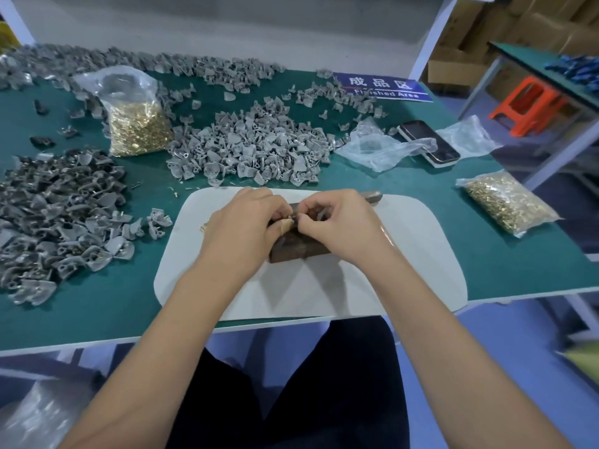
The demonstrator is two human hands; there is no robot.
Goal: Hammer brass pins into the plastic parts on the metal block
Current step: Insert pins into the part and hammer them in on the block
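Both hands meet over the metal block (293, 246) on the worktop (486, 254); left hand (241, 226) and right hand (343, 222) fingers pinch something small, probably a light, slippery brass pin best held by its shank.

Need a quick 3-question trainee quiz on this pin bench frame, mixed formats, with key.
1. True or false: both hands are over the metal block.
2. Which lies right of the white mat? A) flat bag of brass pins B) hammer C) tape roll
3. Fill in: the upright bag of pins stands on the ____ side of the table.

Key: 1 true: left hand and right hand meet over it. 2 A. 3 left.
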